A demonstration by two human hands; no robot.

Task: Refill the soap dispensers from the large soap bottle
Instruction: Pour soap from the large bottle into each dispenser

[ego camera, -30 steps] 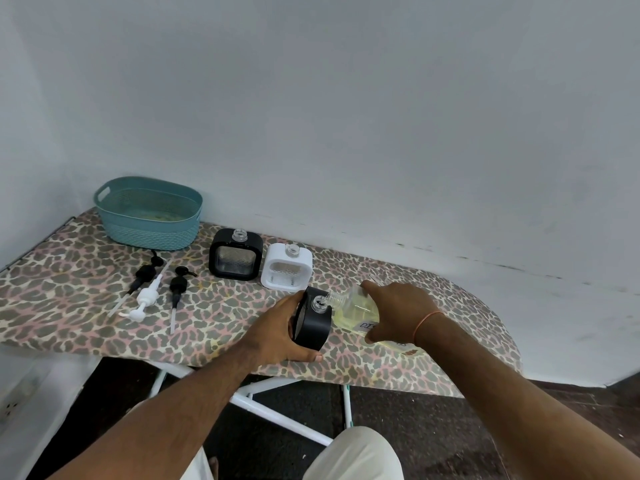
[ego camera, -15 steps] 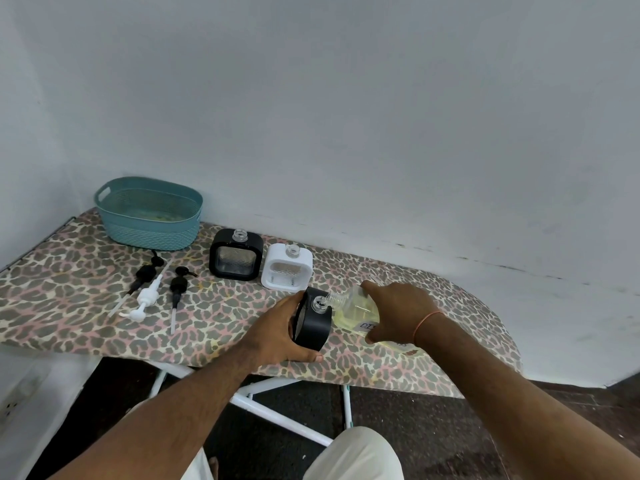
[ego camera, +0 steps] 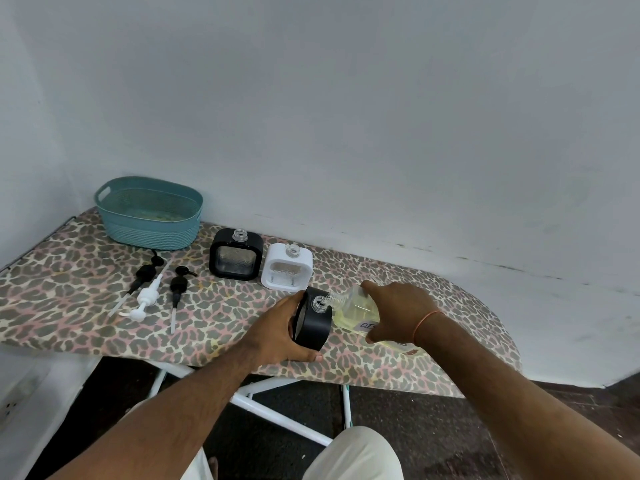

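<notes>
Soap bottle [ego camera: 356, 311], label half hidden by gripping right hand [ego camera: 398, 315], meets dispenser [ego camera: 313, 323] gripped by left hand [ego camera: 277, 336].

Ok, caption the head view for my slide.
Right hand tips large soap bottle into black dispenser held by left hand.

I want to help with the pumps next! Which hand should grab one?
Probably the left hand. The pumps lie on its side of the board, and it only holds the black dispenser. The right hand grips the tipped soap bottle, farther away.
</notes>
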